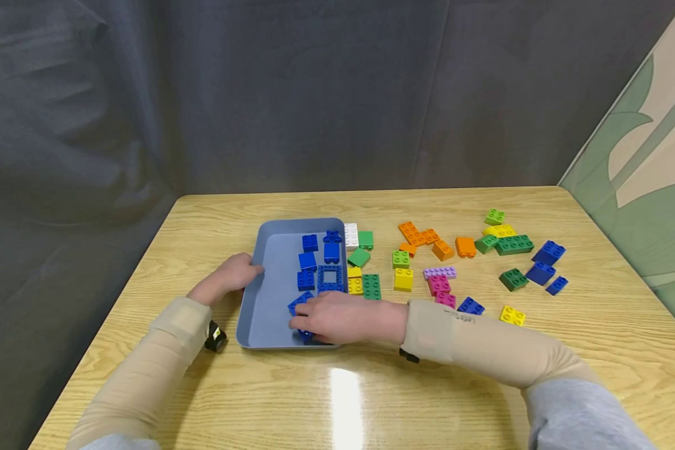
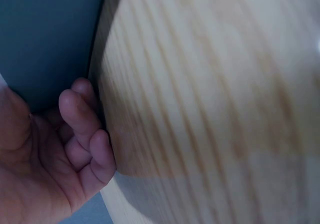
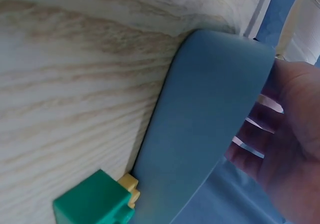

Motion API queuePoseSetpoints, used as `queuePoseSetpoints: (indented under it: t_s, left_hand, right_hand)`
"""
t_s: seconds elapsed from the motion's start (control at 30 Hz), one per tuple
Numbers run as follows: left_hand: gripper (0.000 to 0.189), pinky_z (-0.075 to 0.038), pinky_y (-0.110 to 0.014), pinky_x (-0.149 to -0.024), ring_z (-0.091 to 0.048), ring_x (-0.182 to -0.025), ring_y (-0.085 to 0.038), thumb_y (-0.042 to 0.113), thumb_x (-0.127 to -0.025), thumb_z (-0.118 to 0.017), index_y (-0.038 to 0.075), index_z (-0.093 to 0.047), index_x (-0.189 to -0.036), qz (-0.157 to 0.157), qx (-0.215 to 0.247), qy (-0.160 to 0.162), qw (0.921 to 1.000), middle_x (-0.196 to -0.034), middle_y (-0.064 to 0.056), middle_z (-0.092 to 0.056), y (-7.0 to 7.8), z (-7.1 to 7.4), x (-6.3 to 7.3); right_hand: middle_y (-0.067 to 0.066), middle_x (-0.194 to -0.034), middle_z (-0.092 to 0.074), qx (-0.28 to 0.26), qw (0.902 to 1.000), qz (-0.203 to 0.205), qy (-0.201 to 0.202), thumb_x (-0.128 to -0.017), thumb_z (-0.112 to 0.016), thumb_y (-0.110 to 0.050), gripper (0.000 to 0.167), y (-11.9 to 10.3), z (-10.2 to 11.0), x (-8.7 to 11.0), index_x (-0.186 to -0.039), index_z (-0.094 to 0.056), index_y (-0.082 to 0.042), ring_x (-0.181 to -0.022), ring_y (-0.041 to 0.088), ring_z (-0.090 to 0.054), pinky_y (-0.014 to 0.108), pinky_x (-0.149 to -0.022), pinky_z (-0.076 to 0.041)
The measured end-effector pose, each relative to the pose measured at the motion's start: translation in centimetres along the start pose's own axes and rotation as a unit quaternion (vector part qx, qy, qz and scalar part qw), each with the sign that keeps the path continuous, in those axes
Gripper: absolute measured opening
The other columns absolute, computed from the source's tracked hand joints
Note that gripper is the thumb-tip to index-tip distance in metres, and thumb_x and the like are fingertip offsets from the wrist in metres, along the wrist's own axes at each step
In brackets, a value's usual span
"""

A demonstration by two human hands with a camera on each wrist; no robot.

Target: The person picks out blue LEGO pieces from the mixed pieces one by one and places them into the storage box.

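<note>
In the head view, a grey-blue tray holds several blue building bricks along its right half. My left hand grips the tray's left wall, thumb over the rim and fingers outside; the left wrist view shows these fingers curled against the side near the tabletop. My right hand reaches over the tray's right wall, above the blue bricks near its front. A studded blue brick shows beside its fingers, and another blue brick peeks out below the thumb. In the right wrist view the fingertips are hidden; I cannot tell whether they hold a brick.
Right of the tray, loose bricks lie on the wooden table: a white brick, a green brick, an orange brick, a pink brick and several others. Blue bricks lie farther right. A dark curtain hangs behind.
</note>
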State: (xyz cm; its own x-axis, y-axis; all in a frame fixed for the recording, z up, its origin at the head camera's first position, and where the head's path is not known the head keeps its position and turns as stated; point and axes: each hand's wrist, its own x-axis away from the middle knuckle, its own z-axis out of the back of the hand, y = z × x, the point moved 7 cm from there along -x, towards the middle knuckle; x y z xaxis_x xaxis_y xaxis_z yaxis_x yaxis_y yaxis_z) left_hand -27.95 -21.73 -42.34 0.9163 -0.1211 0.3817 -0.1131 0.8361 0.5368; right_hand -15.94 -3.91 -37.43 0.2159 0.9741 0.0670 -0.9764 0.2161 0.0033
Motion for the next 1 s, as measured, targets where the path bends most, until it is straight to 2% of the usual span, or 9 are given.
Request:
queuePoseSetpoints:
  t_s: [0.33, 0.57, 0.83, 1.0]
  left_hand:
    - [0.03, -0.046, -0.032, -0.06, -0.057, -0.064, -0.022, 0.02, -0.101, -0.043, -0.003, -0.059, -0.093, -0.001, 0.004, 0.006, 1.0, -0.077, -0.012, -0.06, 0.1, 0.0, 0.1]
    - [0.03, -0.047, -0.032, -0.06, -0.058, -0.065, -0.022, 0.02, -0.101, -0.043, -0.004, -0.06, -0.096, 0.001, -0.004, 0.008, 1.0, -0.078, -0.013, -0.06, 0.1, 0.0, 0.0]
    - [0.029, -0.047, -0.032, -0.059, -0.057, -0.063, -0.021, 0.02, -0.101, -0.043, -0.004, -0.059, -0.094, -0.001, -0.009, 0.006, 0.9999, -0.077, -0.012, -0.059, 0.0, 0.0, -0.2]
    - [0.029, -0.046, -0.032, -0.056, -0.055, -0.059, -0.021, 0.02, -0.1, -0.043, -0.002, -0.057, -0.087, -0.009, -0.019, 0.007, 0.9997, -0.073, -0.011, -0.057, 0.1, 0.0, -0.2]
  right_hand:
    - [-0.001, -0.115, -0.065, -0.021, 0.9996, -0.011, -0.014, -0.099, -0.058, -0.018, 0.025, 0.0, -0.9, -0.2, -0.124, -0.06, -0.016, -0.097, 0.011, -0.06, 0.027, -0.086, -0.049]
    - [-0.004, -0.1, -0.061, -0.02, 0.9997, -0.012, -0.009, -0.095, -0.063, -0.02, 0.027, 0.1, -1.0, -0.2, -0.122, -0.06, -0.016, -0.084, 0.008, -0.056, 0.024, -0.077, -0.049]
    - [-0.003, -0.111, -0.061, -0.014, 0.9993, -0.033, -0.008, -0.094, -0.067, -0.026, 0.037, 0.6, -0.5, 0.8, -0.128, -0.059, -0.016, -0.099, 0.01, -0.059, 0.028, -0.083, -0.048]
    - [-0.002, -0.114, -0.062, -0.023, 0.9986, -0.046, 0.009, -0.094, -0.066, -0.029, 0.04, 1.4, 0.2, 2.0, -0.13, -0.057, -0.015, -0.101, 0.011, -0.06, 0.029, -0.086, -0.049]
